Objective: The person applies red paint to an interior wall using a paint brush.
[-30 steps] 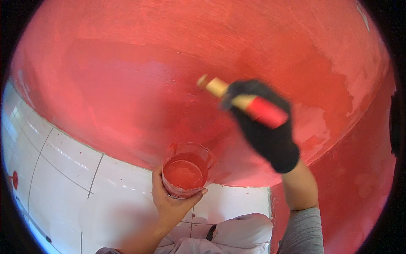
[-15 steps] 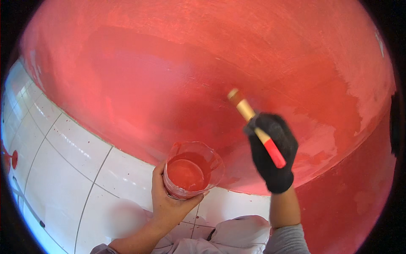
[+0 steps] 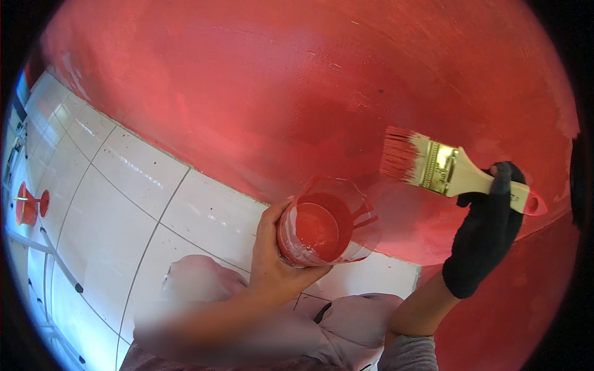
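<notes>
My bare left hand (image 3: 275,263) is wrapped round a clear plastic cup (image 3: 291,244) with red paint (image 3: 317,230) inside; streaks of paint mark its inner wall. In a black glove, my right hand (image 3: 489,229) grips a flat paintbrush (image 3: 467,176) by its pale wooden handle, which ends in a red tip. The bristles are coated red and point left, up and to the right of the cup. Behind the brush stands a wall (image 3: 247,80) covered in red paint, with uneven darker and lighter patches. Whether the bristles touch the wall I cannot tell.
White floor tiles (image 3: 111,222) with small red spots run along the wall's base. A red object (image 3: 26,207), perhaps a container, stands on the floor at far left, near grey metal bars (image 3: 59,263). Another red wall surface (image 3: 513,297) meets the first at lower right.
My right hand has moved right and turned the brush, so its broad face now shows. The cup in my left hand sits farther right in view. The view has shifted, showing more floor.
</notes>
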